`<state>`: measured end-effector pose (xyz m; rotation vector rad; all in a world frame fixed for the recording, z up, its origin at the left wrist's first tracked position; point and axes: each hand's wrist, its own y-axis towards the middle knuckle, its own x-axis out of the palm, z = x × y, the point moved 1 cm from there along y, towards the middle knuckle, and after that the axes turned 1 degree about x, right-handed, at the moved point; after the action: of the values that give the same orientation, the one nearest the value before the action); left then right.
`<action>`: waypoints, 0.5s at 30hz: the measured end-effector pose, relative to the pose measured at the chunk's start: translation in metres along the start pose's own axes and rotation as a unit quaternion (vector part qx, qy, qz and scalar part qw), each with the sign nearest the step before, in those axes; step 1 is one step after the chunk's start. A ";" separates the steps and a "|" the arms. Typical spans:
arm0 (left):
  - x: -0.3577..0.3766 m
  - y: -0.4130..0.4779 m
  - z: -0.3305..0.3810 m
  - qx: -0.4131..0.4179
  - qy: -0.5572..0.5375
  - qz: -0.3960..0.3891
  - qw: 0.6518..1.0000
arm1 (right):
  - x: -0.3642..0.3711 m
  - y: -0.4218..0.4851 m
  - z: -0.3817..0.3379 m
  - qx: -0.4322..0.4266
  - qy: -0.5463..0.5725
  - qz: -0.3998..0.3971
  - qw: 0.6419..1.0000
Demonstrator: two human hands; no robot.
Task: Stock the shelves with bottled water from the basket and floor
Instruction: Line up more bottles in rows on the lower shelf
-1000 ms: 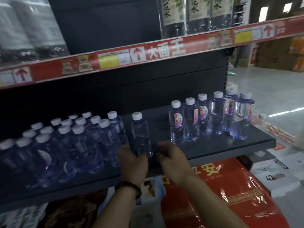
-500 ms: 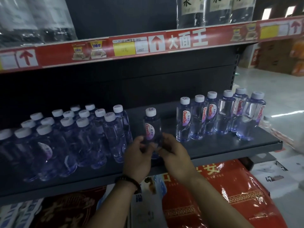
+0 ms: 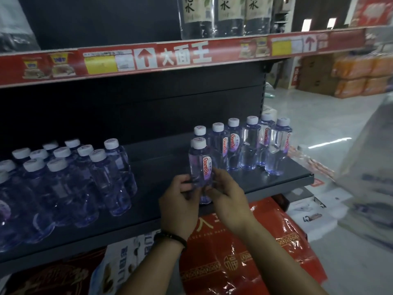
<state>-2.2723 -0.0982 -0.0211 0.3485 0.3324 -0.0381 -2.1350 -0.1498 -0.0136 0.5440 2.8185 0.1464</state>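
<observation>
Dark metal shelf (image 3: 159,173) carries a packed cluster of water bottles (image 3: 85,177) at left and a shorter row (image 3: 251,145) at its right end. Between them, at the front edge just before that row, the left hand (image 3: 178,205) and right hand (image 3: 227,196) together clasp the lower half of one upright bottle (image 3: 201,165), label outward.

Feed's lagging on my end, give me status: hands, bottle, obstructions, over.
Left hand, right hand both grip clear plastic white-capped water bottle, low down. Bottle upright at front edge of dark metal shelf. Row of matching bottles close behind; bare shelf to its left.
</observation>
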 end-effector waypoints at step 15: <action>0.125 -0.004 0.043 -0.006 -0.069 -0.153 0.986 | -0.083 0.021 0.038 0.038 0.014 0.102 0.994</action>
<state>-2.1407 -0.1140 -0.0257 0.2781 0.2455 -0.3612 -2.0425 -0.1597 -0.0273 0.8537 2.7996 0.0871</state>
